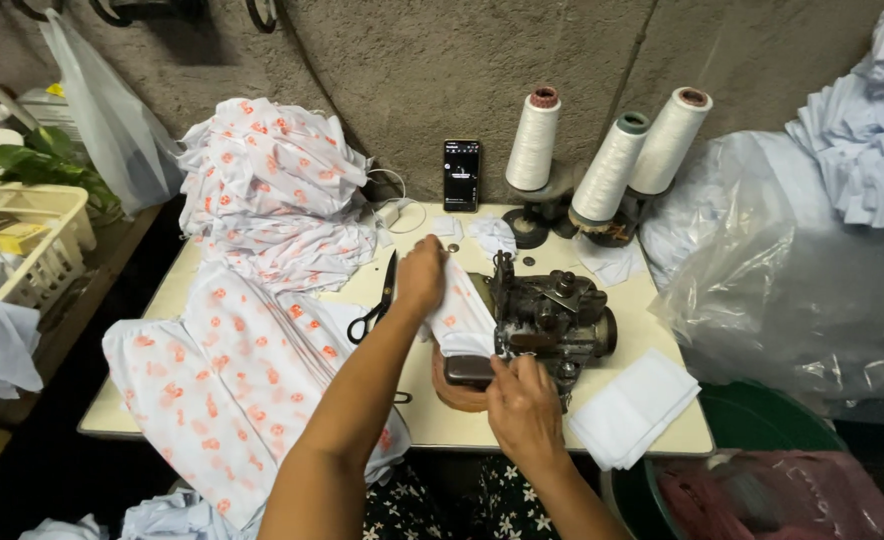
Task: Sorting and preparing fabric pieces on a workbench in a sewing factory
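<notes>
A dark overlock sewing machine (552,318) stands on a cream table (432,425). A white fabric piece with orange flowers (462,318) lies against the machine's left side. My left hand (422,275) rests on the far end of this piece and holds it down. My right hand (524,408) grips the near end of the fabric at the machine's front, fingers closed. Black scissors (375,303) lie just left of my left forearm.
Piles of the same flowered fabric (277,190) cover the table's left part (222,380). Three white thread cones (612,165) and a phone (461,174) stand at the back. Folded white cloth (637,405) lies right. Clear plastic bags (802,290) and a green tub (762,420) sit right.
</notes>
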